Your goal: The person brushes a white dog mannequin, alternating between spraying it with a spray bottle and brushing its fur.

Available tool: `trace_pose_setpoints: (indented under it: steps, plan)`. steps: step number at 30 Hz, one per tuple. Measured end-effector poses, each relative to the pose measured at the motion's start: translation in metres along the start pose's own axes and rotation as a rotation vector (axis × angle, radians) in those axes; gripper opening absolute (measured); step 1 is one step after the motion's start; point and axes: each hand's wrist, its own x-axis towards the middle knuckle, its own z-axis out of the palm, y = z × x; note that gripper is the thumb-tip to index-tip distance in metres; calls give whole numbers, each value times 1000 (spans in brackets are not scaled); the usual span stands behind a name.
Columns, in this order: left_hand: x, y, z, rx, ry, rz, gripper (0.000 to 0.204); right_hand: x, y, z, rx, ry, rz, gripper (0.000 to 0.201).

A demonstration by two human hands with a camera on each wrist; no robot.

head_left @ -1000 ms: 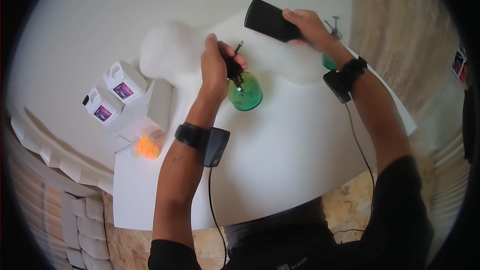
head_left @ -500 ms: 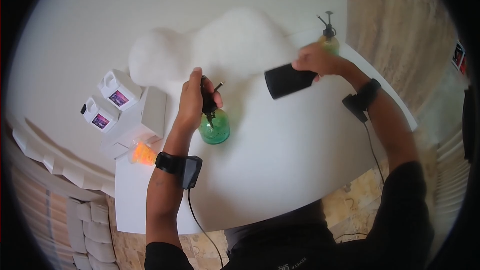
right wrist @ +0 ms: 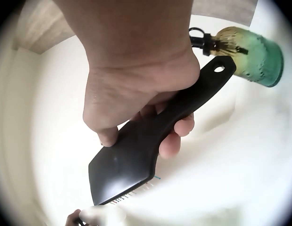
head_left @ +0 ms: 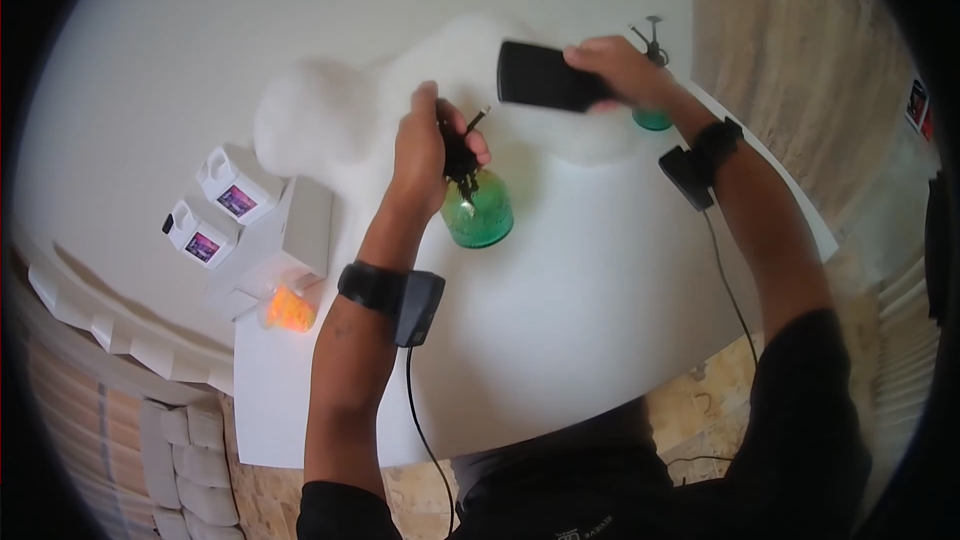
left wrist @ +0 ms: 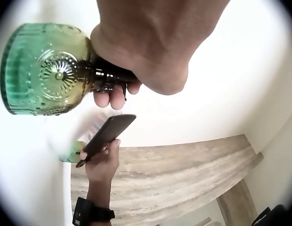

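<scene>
My left hand [head_left: 418,155] grips the black pump top of a green-and-amber glass spray bottle [head_left: 480,215], its nozzle pointing up and to the right. In the left wrist view, the fingers curl around the neck of the bottle [left wrist: 47,70]. My right hand [head_left: 615,70] holds a black paddle hairbrush [head_left: 548,75] by its handle, thumb along its back. Bristles show under the brush's edge in the right wrist view. Behind both hands lies a large white fluffy form [head_left: 450,60], a rounded lump at its left end; the brush overlaps its right part in the head view.
A second green spray bottle [head_left: 652,118] stands at the right, behind my right wrist. On the left, two white jugs [head_left: 240,185] with purple labels stand by a white box [head_left: 308,230]. A clear cup of orange pieces [head_left: 290,310] sits beside my left forearm on the white table [head_left: 560,340].
Both hands first came down toward me, then went back up. Since half a second ago, the spray bottle has moved up and right, and the hairbrush up and left over the white form.
</scene>
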Motion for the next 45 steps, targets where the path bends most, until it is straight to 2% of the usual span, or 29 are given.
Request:
trace_pose_setpoints:
  steps: [1, 3, 6, 10, 12, 13, 15, 16, 17, 18, 21, 27, 29, 30, 32, 35, 36, 37, 39, 41, 45]
  plan:
    - [0, -5, -4, 2, -7, -2, 48, -10, 9, -5, -23, -92, -16, 39]
    - [-1, -17, -19, 72, -45, -64, 49, -28, 19, -3, -270, -41, 58, 37]
    - [-13, -29, -47, 241, -65, -140, 51, -49, 37, -13, -463, -177, 146, 37]
    - [-14, -21, -54, 230, -43, -106, 51, -51, 15, -20, -460, -220, 199, 36]
    - [-10, -15, -46, 180, -5, -43, 51, -38, -1, -14, -172, -94, 9, 37]
    - [-7, -11, -38, 131, 28, 19, 51, -25, -3, -15, 9, -129, -7, 38]
    - [-5, -3, -19, 72, 68, 77, 49, -5, -19, -2, 118, -27, -86, 40]
    - [-4, 1, -12, 14, 166, 120, 48, 2, -25, 6, 118, -24, -89, 40]
    - [-3, 2, -7, -45, 264, 162, 47, 9, -31, 14, 143, 53, -156, 45]
    - [-3, 3, -5, -71, 298, 180, 46, 12, -35, 20, 168, 127, -224, 50]
    - [-7, 1, -9, -96, 353, 173, 46, 21, -28, 25, 59, 113, -243, 52]
    - [-24, -14, -49, 144, 279, 111, 48, -14, 14, 23, -124, 65, -173, 47]
    - [-32, -17, -57, 194, 282, 111, 49, -30, 22, 18, -390, -76, -156, 47]
    - [-33, -20, -64, 219, 260, 94, 49, -32, 23, 17, -391, -74, -154, 47]
    - [-34, -22, -69, 249, 228, 68, 50, -38, 23, 15, -454, -190, -111, 46]
    - [-30, -19, -65, 252, 233, 95, 50, -30, 2, 22, -360, -96, -147, 46]
    - [-26, -16, -62, 251, 233, 95, 50, -21, -3, 26, -251, -59, -152, 47]
    - [-22, -11, -57, 207, 244, 126, 51, -10, -8, 31, -166, -18, -238, 48]
    - [-15, -2, -49, 164, 264, 160, 51, 0, -34, 43, -44, 67, -294, 49]
    - [-10, 7, -42, 47, 250, 219, 50, 11, -48, 51, -41, 101, -301, 49]
    - [-5, 4, -49, 70, 208, 190, 49, 12, -42, 61, -79, 123, -298, 49]
